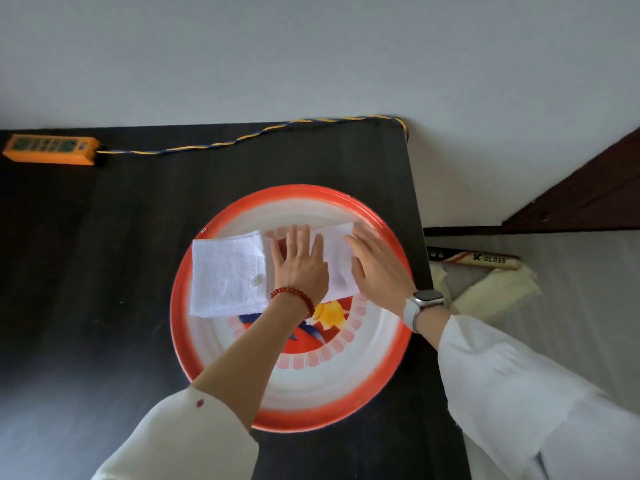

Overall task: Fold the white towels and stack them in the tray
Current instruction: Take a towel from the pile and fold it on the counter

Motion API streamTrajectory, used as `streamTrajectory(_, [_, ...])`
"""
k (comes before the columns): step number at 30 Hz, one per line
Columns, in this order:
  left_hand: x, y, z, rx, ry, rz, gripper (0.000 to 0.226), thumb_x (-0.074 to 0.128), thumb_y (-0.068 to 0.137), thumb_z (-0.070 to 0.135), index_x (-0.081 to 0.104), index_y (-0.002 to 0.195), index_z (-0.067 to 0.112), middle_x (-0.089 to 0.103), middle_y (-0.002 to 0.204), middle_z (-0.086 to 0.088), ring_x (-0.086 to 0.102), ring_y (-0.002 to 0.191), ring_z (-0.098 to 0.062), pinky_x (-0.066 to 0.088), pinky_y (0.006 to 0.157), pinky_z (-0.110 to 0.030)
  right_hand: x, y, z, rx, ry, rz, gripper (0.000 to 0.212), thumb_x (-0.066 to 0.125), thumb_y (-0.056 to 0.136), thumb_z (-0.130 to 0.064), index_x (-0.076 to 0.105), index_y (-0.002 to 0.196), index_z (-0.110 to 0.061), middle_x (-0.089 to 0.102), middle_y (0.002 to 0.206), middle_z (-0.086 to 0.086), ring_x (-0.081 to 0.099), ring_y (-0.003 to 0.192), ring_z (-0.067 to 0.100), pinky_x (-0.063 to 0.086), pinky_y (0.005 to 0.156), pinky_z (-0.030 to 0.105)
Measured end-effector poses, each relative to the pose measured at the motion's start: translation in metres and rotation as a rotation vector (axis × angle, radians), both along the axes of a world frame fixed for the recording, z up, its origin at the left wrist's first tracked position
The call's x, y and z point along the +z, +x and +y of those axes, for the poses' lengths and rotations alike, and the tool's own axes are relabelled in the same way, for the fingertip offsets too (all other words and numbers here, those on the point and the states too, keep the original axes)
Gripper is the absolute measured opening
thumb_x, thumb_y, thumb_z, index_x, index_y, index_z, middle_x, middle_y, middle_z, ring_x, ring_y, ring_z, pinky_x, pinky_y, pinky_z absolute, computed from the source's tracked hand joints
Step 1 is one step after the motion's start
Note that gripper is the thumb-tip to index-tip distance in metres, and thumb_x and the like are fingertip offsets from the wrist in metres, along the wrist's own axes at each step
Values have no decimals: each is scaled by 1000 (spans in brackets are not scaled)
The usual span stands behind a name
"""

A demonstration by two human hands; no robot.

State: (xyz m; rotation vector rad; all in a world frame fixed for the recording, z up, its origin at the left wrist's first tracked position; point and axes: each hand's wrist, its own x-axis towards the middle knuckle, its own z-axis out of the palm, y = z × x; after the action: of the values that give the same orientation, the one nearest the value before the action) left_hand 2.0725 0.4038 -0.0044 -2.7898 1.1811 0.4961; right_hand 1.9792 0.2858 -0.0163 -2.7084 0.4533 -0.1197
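White sleeves lead to both hands, left hand (300, 268) and right hand (377, 268), fingers flat, pressing a folded towel (337, 261) smooth in the round tray (294, 419) (another folded towel (227, 275) lies just left of them).

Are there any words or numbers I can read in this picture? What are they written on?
"K-GLASS": printed on the long tube lying on the floor right of the table.
Orange power strip: markings too blurred to read.
Small tag on the folded white towel: too small to read.
Nothing else carries text.
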Motion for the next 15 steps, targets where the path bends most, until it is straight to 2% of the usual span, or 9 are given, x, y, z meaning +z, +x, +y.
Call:
streamTrajectory(3, [38,-3,-21,-15,-99,34,51,29,98,35,17,146,21,6,156,-3,-2,144,-26,-2,114,-51,42,-24,-14,-134,152,-84,39,37,92,-21,51,127,-9,55,129,9,48,123,23,33,102,25])
streamTrajectory(5, [67,-18,-45,-53,-194,58,48,33,97,33,27,143,20,18,153,-4,9,143,-24,4,115,-48,68,-52,-33,-237,130,-138,34,39,92,-14,55,122,-7,61,118,11,53,113,28,38,99,32])
streamTrajectory(8, [109,-65,-91,-169,-348,75,43,41,94,30,40,135,17,37,142,-4,31,132,-24,18,112,-39,104,-120,-67,-435,109,-174,30,42,94,-12,57,120,-7,62,114,12,56,107,27,45,92,40])
streamTrajectory(12, [160,-185,-153,-410,-447,160,42,40,94,30,42,134,17,42,138,-6,38,127,-27,28,105,-39,152,-260,-97,-706,49,-280,26,45,93,-9,62,112,-3,64,110,15,59,102,30,43,86,32])
streamTrajectory(15, [190,-311,-186,-603,-515,201,41,41,94,29,44,132,16,46,135,-7,41,124,-27,31,103,-38,184,-396,-97,-898,-20,-292,25,45,93,-10,63,110,-3,64,112,15,59,102,30,44,88,33])
